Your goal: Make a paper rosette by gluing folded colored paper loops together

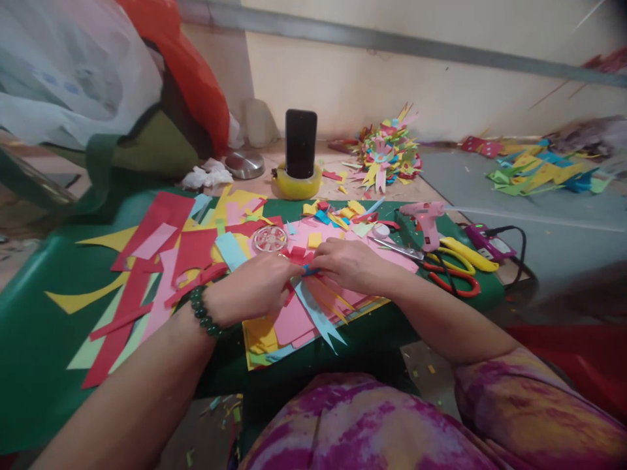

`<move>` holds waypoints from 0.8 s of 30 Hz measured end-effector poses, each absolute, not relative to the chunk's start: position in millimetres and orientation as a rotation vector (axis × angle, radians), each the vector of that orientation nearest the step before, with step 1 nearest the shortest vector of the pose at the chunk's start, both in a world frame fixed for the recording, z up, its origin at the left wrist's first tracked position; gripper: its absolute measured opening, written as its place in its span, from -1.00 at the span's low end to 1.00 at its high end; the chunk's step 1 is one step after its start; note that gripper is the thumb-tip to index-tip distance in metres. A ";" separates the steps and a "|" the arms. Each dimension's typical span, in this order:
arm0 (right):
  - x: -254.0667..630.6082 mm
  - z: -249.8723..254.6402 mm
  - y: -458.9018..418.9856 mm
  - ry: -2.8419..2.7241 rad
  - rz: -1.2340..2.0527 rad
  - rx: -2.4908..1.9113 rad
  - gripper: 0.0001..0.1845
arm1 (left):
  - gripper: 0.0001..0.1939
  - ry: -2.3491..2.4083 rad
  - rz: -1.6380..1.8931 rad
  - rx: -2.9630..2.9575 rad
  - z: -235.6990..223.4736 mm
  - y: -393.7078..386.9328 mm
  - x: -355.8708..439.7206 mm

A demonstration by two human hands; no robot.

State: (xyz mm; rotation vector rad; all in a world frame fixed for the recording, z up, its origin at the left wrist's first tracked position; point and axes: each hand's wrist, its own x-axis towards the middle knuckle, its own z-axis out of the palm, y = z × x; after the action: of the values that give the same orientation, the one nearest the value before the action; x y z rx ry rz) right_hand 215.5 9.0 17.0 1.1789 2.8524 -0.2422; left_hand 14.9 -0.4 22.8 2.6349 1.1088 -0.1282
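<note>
Near the front of the pile of pink paper sheets [294, 321], both hands meet over a small paper bow [307, 269] with red and blue loops. Light blue and orange paper tails [321, 316] hang from it towards me, the blue one notched at its end. My left hand [259, 285], below a green bead bracelet [203, 312], has its fingers closed on the bow's left side. From the right, my right hand [350, 263] pinches the same bow. The fingers hide part of it. A yellow paper loop [314, 241] shows just beyond the fingertips.
Paper strips [181, 251] spread over the green cover on the left. A pink glue gun [425, 220], silver scissors [399, 249] and orange-handled scissors [455, 283] lie right. Behind stand a phone [300, 143] in a yellow tape roll [296, 187] and a colourful paper cluster [386, 155].
</note>
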 end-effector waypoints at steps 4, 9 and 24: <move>215.2 16.3 9.3 2.857 -0.234 1.166 -0.79 | -0.80 1.091 -0.163 2.680 18.7 0.3 17.0; 216.9 10.7 12.1 2.898 -0.242 1.128 -0.78 | -0.82 1.114 -0.203 2.652 20.3 1.0 19.0; 227.3 8.6 13.7 3.060 -0.133 1.138 -0.68 | -0.74 1.097 -0.226 2.684 18.5 1.8 18.0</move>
State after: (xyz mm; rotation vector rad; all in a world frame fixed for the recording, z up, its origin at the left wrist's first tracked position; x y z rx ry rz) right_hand 227.3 13.7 8.6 1.1376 3.0598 -0.1335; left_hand 18.0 1.8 18.5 2.6837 1.0969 -0.2262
